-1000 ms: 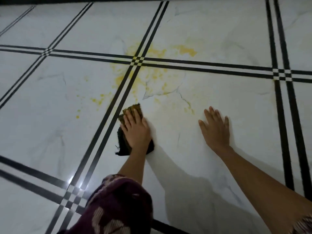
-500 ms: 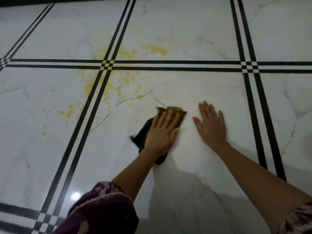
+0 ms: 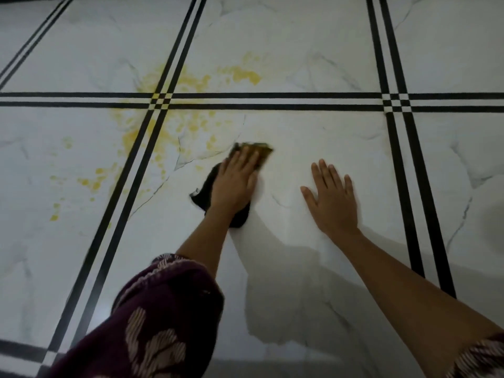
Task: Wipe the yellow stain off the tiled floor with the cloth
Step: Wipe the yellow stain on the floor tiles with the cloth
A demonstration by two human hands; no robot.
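Observation:
A yellow stain (image 3: 166,132) spreads over the white marble-look tiled floor (image 3: 313,64) around a crossing of black lines, with more blotches beyond the crossing (image 3: 242,73) and scattered drops at the left (image 3: 90,182). My left hand (image 3: 236,181) lies flat on a dark cloth (image 3: 204,192), pressing it to the floor; the cloth's far edge (image 3: 263,152) looks yellowed. The cloth sits at the stain's lower right fringe. To its right, my right hand (image 3: 332,199) rests flat on the tile with fingers spread and holds nothing.
Double black lines (image 3: 272,100) divide the floor into large squares; one pair runs close to the right of my right hand (image 3: 403,170). A dark patterned sleeve (image 3: 163,317) covers my left upper arm. My arms cast shadows on the tile below the hands.
My left hand swept the cloth rightward from the black lines toward my right hand, then pushed it a little farther up. The yellow spots near my right hand's fingers are gone. Right hand stayed planted.

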